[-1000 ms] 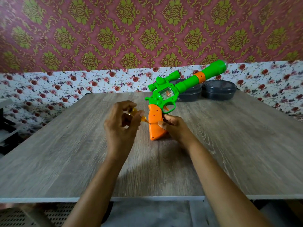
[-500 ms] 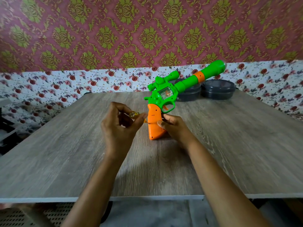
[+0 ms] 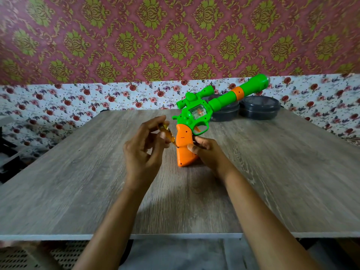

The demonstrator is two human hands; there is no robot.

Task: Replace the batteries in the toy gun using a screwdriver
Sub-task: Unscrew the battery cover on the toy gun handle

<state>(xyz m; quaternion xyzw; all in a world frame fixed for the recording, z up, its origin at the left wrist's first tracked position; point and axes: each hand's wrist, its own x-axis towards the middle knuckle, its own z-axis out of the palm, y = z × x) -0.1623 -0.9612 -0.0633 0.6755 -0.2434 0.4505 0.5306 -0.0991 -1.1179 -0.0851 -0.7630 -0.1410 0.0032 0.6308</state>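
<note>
The toy gun [image 3: 204, 112] stands on the butt of its orange grip [image 3: 185, 145] on the worktop [image 3: 272, 172], with the green barrel slanting up and away to the right. It looks like hollow moulded plastic, so probably light, stiff and rather smooth. With the long barrel overhanging, it would likely tip if let go. The grip is the sensible place to hold it, low down and away from the screw hole.

The right hand [image 3: 206, 151] does this, with fingers and thumb curled round the right side of the grip. On the gun's left, the left hand [image 3: 144, 149] pinches a small screwdriver [image 3: 167, 133] with an amber handle between its fingertips, the tip meeting the grip's left face. So thin a tool can roll in the fingers, and light, straight pressure should suit it.

By count there is one toy gun, one screwdriver and two dark round containers [image 3: 260, 107] just behind the gun. No batteries are visible.
</note>
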